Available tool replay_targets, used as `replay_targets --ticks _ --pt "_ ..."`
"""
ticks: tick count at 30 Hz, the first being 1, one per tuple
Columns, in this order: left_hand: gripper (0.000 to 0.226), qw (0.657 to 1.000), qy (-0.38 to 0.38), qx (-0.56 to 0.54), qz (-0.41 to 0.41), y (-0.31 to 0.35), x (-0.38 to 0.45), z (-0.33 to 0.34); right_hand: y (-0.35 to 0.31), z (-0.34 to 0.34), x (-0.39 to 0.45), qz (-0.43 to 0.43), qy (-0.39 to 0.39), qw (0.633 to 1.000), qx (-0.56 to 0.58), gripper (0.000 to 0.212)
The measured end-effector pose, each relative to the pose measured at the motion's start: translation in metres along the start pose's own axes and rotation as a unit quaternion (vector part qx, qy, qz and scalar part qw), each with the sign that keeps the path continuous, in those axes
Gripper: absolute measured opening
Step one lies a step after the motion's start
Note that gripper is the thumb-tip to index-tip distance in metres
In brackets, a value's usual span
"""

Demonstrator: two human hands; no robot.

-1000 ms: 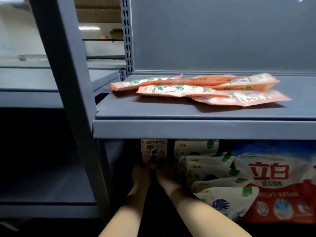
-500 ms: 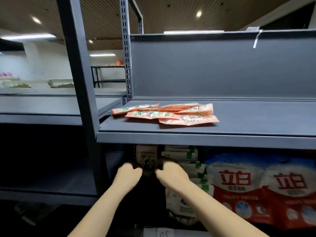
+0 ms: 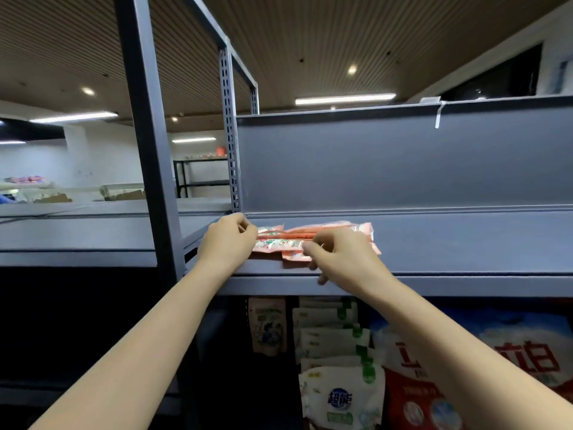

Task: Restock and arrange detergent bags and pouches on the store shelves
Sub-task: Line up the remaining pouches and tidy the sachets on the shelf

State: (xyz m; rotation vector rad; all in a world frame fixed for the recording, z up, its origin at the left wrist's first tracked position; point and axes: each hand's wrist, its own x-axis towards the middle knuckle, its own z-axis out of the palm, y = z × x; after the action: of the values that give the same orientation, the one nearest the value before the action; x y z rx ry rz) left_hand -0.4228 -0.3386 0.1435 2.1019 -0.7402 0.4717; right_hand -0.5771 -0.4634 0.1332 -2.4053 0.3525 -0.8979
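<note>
Several flat orange pouches (image 3: 328, 232) lie in a loose pile on the grey upper shelf (image 3: 449, 243). My left hand (image 3: 229, 240) is at the pile's left end, its curled fingers pinching a pouch edge. My right hand (image 3: 341, 256) rests over the pile's front, thumb and fingers pinching the nearest orange pouch. On the shelf below stand a small beige pouch (image 3: 268, 325), several white and green pouches (image 3: 335, 367) and big red, white and blue detergent bags (image 3: 508, 361).
A grey upright post (image 3: 148, 135) rises left of my arms. A perforated rail (image 3: 231, 135) and the grey back panel (image 3: 403, 162) bound the upper shelf. Another grey shelf (image 3: 77, 237) extends to the left. Distant racks and boxes (image 3: 121, 193) stand behind.
Both hands left the small beige pouch on the lower shelf and rose to the orange pouches on the upper shelf. The view tilted upward.
</note>
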Motion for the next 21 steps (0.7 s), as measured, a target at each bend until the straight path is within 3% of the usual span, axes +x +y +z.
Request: replay_targets --ticks 3,5,11,14,17,21 --pt "0.032 0.995 -0.059 0.069 -0.029 -0.009 0.029 0.015 0.002 -0.005 0.026 0.009 0.071 0.995 -0.076 0.028" --pt "0.047 0.988 -0.102 0.109 -0.041 -0.016 0.043 0.027 0.007 -0.002 0.046 0.021 0.075 0.99 -0.117 0.023" --pt "0.048 0.973 -0.182 0.128 -0.069 -0.028 0.066 0.044 0.024 0.022 0.1 0.076 -0.058 0.972 -0.213 0.044" --pt "0.049 0.96 -0.217 0.167 -0.06 -0.028 0.068 0.043 0.032 0.034 0.11 0.084 -0.084 0.965 -0.234 0.038" --pt "0.054 0.957 -0.241 0.146 -0.063 -0.027 0.071 0.044 0.037 0.036 0.111 0.08 -0.028 0.973 -0.217 0.031" --pt "0.058 0.956 -0.226 0.154 -0.109 -0.028 0.078 0.047 0.033 0.018 0.111 0.068 0.171 0.982 -0.052 0.028"
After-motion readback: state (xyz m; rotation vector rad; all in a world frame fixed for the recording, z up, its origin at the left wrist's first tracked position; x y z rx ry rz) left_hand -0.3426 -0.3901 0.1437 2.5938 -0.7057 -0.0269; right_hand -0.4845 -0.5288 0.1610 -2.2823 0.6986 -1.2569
